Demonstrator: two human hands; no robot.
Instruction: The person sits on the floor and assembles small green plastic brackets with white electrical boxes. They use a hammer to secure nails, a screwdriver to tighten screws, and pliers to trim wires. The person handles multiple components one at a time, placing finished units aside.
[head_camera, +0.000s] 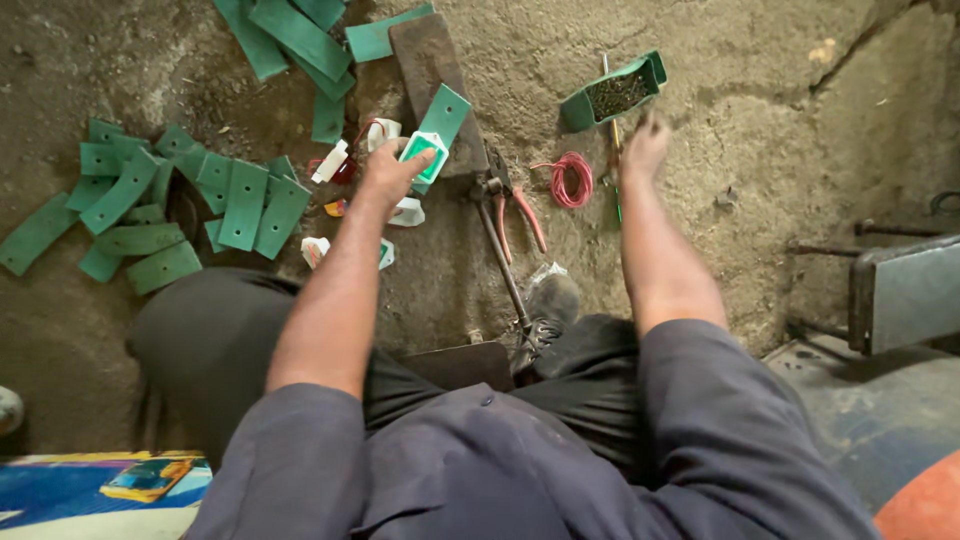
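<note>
Nearest the camera are the person's dark sleeves and lap, with a colourful mat (100, 485) at the lower left and a shoe (548, 300) just past the knees. A long metal bar (503, 265) runs from beside the shoe up toward pliers (515, 205) with red handles lying on the dirt floor (760, 120). A grey metal box (905, 290) sits at the right edge. The left hand (390, 170) reaches forward and pinches a small white-and-green card (422, 152) between thumb and fingers; the card is held just over the near end of a green strip (440, 125) that lies on a dark metal block (430, 75). Small white pieces (405, 212) lie scattered on the floor around and under that hand. To the left, a heap of green strips (160, 205) with holes lies spread on the floor, well apart from the hands. The right hand (645, 145) stretches out beside a coil of red wire (572, 180), its fingers curled downward and blurred, so I cannot tell whether it grips anything. Just beyond it stands a green tray (612, 92) holding small dark bits, touching a thin rod (610, 135). Farthest off, more green strips (295, 35) are piled at the top edge.
</note>
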